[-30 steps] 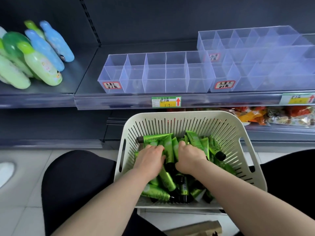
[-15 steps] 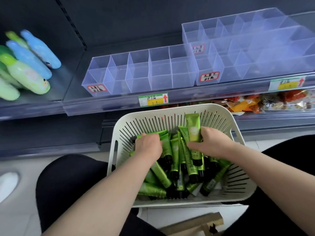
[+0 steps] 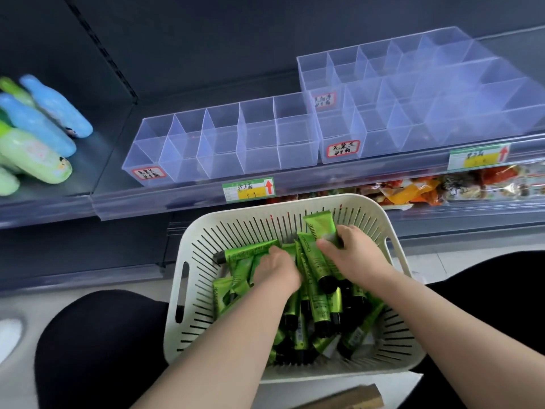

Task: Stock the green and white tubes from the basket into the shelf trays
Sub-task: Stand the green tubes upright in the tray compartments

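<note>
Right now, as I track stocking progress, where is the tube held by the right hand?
Head view: the right hand grips the green tube inside the basket, by its far rim, right of centre.

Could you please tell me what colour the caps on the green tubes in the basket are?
The caps are black; the head view shows it.

Cannot see fingers of blurred left hand (image 3: 278, 271), buried among tubes (image 3: 320, 308); cannot read handwriting on tray labels (image 3: 343, 149).
</note>
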Motion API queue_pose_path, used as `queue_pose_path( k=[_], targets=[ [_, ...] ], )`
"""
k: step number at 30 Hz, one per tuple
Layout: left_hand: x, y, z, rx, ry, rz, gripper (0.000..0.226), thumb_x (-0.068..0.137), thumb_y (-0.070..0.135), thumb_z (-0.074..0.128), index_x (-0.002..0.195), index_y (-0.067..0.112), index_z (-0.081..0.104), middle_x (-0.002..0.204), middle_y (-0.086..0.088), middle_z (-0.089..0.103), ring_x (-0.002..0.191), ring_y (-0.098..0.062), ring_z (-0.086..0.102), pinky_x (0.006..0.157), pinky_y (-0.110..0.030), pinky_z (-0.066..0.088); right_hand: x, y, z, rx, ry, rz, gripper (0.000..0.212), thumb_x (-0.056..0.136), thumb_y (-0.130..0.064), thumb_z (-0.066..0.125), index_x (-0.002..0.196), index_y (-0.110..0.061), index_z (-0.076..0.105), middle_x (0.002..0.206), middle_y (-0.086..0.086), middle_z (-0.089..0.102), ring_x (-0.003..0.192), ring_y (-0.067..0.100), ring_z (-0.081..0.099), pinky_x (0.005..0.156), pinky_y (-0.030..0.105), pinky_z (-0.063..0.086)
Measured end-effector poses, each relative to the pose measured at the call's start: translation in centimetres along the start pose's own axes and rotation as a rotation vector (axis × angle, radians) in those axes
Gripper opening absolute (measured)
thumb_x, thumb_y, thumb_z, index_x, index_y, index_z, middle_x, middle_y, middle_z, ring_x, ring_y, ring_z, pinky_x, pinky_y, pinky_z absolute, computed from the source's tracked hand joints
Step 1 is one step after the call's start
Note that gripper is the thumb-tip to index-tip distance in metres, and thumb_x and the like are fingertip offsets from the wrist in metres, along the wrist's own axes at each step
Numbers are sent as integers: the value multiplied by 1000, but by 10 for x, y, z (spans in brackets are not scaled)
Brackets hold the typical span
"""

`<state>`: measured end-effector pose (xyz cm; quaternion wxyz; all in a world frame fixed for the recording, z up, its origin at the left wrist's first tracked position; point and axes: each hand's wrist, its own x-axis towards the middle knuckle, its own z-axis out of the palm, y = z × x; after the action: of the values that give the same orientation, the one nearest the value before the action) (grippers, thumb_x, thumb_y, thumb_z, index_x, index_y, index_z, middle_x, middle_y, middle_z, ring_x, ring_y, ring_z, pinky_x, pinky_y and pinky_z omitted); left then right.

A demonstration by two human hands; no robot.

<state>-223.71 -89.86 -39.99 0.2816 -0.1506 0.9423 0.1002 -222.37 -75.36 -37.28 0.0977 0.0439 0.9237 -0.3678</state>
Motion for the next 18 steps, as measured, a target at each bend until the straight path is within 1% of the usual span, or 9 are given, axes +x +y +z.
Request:
queue_pose_path(
  k=[1, 3, 5, 8, 10, 13, 15, 16, 18],
  targets=[
    [0, -3, -1, 7, -16, 11, 44, 88, 15, 62, 129, 5, 48, 110, -10, 59, 90, -25, 61, 66, -31, 48, 1, 0, -1, 12, 23, -14, 29, 90, -38, 59, 76, -18, 45, 83, 1, 49, 70, 16, 48, 59, 29, 36],
    [-2, -11, -4, 10, -43, 25, 39, 88, 21, 65, 124, 9, 56, 105, -5, 58, 80, -19, 60, 56, -27, 43, 1, 0, -3, 23, 52, -42, 31, 87, -29, 63, 73, -21, 37, 78, -1, 47, 65, 14, 44, 53, 27, 32],
    [-4, -20, -6, -42, -43, 30, 46, 89, 22, 65, 131, 10, 50, 103, -1, 57, 72, -13, 55, 50, -24, 38, 1, -2, -5, 26, 55, -71, 25, 87, -26, 64, 80, -17, 42, 81, 1, 51, 70, 18, 49, 57, 30, 38],
    [-11, -29, -9, -115, 8, 106, 48, 90, 21, 63, 134, 12, 45, 113, -1, 57, 87, -17, 58, 59, -26, 45, -3, -7, -9, 36, 57, -98, 22, 89, -31, 60, 94, -13, 49, 90, 1, 56, 82, 21, 55, 70, 35, 46],
    [-21, -35, -12, -128, 47, 198, 42, 89, 20, 65, 126, 15, 45, 103, 3, 57, 83, -15, 59, 61, -27, 49, -7, -12, -14, 40, 79, -127, 21, 91, -32, 58, 97, -13, 50, 93, 1, 57, 85, 22, 55, 71, 35, 44],
    [-38, -47, -25, -158, 150, 349, 36, 89, 22, 62, 121, 25, 47, 89, 9, 58, 74, -10, 58, 54, -24, 46, -14, -22, -25, 28, 138, -191, 23, 91, -29, 58, 103, -11, 53, 93, -1, 54, 85, 20, 52, 72, 33, 41],
    [-46, -55, -42, -209, 272, 391, 28, 88, 28, 61, 114, 32, 52, 88, 12, 60, 78, -12, 59, 64, -29, 51, -21, -31, -34, 15, 199, -258, 22, 90, -27, 60, 101, -9, 53, 87, -6, 49, 82, 16, 47, 70, 32, 38],
    [-50, -58, -52, -257, 327, 411, 25, 87, 31, 61, 110, 33, 52, 87, 12, 60, 78, -13, 60, 69, -32, 52, -24, -37, -39, 19, 225, -286, 21, 90, -28, 61, 101, -12, 52, 86, -8, 48, 81, 16, 47, 71, 32, 39],
    [-53, -61, -76, -388, 406, 479, 17, 87, 32, 62, 101, 31, 52, 84, 9, 62, 77, -17, 61, 71, -35, 53, -31, -51, -51, 37, 268, -335, 20, 89, -30, 63, 99, -23, 47, 87, -8, 55, 81, 19, 54, 71, 36, 45]
  ],
)
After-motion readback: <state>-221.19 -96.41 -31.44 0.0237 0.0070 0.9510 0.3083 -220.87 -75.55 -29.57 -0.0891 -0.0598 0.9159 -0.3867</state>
